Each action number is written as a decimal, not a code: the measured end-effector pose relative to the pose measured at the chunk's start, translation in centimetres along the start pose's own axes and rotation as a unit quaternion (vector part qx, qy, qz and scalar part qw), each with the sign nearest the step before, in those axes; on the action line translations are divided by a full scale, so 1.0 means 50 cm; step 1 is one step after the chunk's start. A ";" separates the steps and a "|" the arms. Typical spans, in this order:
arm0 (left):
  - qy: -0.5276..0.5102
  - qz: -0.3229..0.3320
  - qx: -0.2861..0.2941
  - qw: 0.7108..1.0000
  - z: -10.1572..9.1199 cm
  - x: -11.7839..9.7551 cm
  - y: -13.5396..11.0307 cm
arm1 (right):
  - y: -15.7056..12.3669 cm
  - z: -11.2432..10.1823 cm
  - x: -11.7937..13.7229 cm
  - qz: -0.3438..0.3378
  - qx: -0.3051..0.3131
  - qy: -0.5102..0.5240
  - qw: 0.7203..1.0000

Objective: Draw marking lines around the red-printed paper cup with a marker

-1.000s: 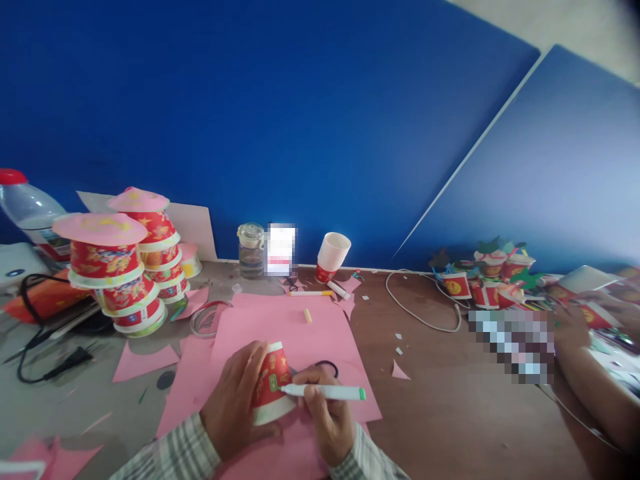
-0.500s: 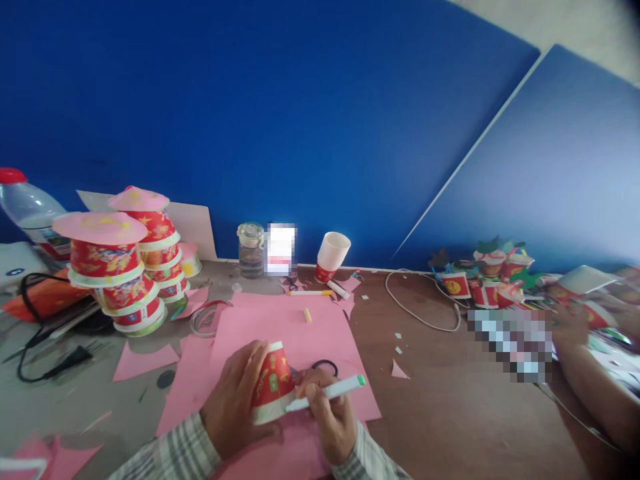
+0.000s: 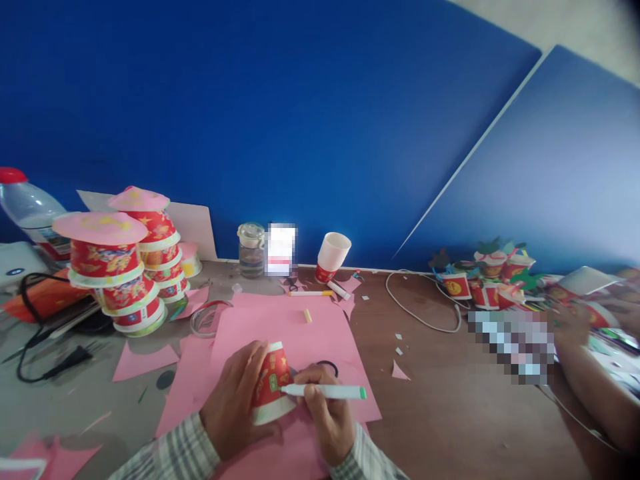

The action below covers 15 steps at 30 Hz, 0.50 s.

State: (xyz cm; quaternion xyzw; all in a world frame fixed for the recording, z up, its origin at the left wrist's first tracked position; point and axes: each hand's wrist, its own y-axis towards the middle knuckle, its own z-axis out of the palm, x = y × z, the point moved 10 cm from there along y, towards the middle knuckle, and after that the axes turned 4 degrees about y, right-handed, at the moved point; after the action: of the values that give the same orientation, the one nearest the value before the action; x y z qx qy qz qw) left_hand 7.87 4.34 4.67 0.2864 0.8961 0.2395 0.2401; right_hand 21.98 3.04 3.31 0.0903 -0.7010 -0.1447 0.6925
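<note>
A red paper cup (image 3: pixel 271 380) with a white rim lies tilted over pink paper (image 3: pixel 285 321), its printed side facing up. Around its left side my left hand (image 3: pixel 239 397) is closed, with the thumb below the rim. My right hand (image 3: pixel 327 407) grips a white marker (image 3: pixel 333 392) with a green end pointing right. The marker's tip is at the cup's red printed wall, near a small green patch. Partly hidden behind my right hand is a dark scissors handle (image 3: pixel 328 366). On the paper farther back lies a small yellow cap (image 3: pixel 307 315).
Stacked cup towers (image 3: pixel 113 273) with pink tops stand left, near a bottle (image 3: pixel 33 213). A glass jar (image 3: pixel 251 250), white cups (image 3: pixel 334 252) and a yellow-white marker (image 3: pixel 310 293) are at the back. Decorated cups (image 3: pixel 485 280) and another person's arm (image 3: pixel 595 393) are on the right.
The marker's tip has moved up from the cup's white rim to its red wall, and the marker now lies more level. My left hand and the cup have stayed in place.
</note>
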 end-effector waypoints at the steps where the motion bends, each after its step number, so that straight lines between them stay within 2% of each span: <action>1: 0.000 0.000 0.001 1.000 0.000 0.000 0.000 | 0.000 -0.001 0.000 -0.003 -0.002 -0.005 1.000; 15: 0.011 0.002 0.012 1.000 0.009 0.005 -0.006 | 0.006 0.002 0.016 -0.022 -0.005 -0.027 0.999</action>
State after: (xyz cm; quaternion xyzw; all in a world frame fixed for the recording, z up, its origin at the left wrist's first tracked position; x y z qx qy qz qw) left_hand 7.85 4.42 4.09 0.2887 0.9008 0.2326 0.2261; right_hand 21.87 3.08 4.17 0.0983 -0.7165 -0.1663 0.6704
